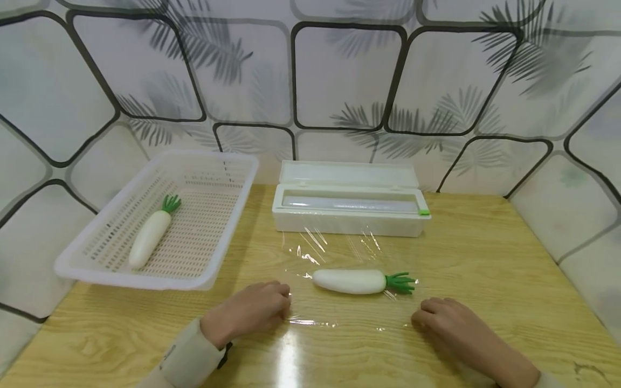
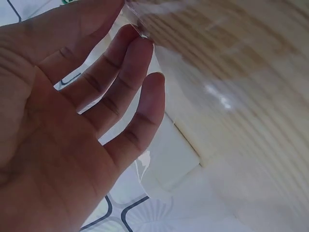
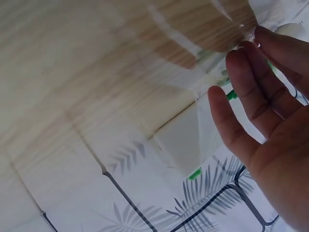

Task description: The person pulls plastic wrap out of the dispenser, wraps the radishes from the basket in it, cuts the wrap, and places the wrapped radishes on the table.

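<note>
A sheet of clear cling film [image 1: 315, 250] runs from a white dispenser box [image 1: 346, 225] toward the person. On the film's area lies a white radish [image 1: 349, 282] with green leaf stubs pointing right. My left hand [image 1: 253, 310] pinches the film's near left corner between thumb and fingertips, left of the radish. At the near right corner, my right hand [image 1: 453, 326] pinches the film too, just below the leaves. In both wrist views the film [image 2: 217, 96] stretches away from the pinched fingertips, the other fingers loosely bent.
A white plastic basket [image 1: 213, 269] stands at the left with a second white radish [image 1: 150, 240] inside. The dispenser's lid [image 1: 346, 173] is raised, and a film roll [image 1: 349, 203] shows within. Behind the wooden table [image 1: 485, 258] rises a patterned wall covering [image 1: 349, 75].
</note>
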A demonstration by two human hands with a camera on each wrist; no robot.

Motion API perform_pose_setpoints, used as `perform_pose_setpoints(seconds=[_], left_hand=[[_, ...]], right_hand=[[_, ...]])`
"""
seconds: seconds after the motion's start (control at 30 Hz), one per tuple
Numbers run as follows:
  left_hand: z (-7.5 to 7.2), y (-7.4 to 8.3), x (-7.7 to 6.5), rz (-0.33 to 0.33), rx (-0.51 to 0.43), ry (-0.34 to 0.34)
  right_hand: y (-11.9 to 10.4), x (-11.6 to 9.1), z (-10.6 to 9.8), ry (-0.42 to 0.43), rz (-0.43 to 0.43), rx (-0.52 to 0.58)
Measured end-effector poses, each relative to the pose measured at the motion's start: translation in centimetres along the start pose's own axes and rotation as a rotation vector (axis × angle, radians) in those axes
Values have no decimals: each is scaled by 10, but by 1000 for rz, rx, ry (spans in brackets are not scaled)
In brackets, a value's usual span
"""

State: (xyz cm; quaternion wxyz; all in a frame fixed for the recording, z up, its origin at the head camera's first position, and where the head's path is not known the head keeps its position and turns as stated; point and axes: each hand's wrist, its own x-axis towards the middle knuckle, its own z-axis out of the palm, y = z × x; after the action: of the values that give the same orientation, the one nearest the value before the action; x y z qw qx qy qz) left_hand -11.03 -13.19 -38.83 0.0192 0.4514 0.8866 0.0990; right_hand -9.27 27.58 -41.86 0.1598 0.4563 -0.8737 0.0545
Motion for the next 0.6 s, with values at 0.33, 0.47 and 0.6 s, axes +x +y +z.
perform_pose_setpoints(seconds=[0.33,0.47,0.6], left_hand=[[1,1,-2,-2,-54,-26],[1,-2,-2,6,-104,-29],[2,-3,-3,26,-93,-8]], right_hand=[[6,-5,6,107,25,70],[6,-11,6,120,33,110],[5,-13,6,124,35,109]])
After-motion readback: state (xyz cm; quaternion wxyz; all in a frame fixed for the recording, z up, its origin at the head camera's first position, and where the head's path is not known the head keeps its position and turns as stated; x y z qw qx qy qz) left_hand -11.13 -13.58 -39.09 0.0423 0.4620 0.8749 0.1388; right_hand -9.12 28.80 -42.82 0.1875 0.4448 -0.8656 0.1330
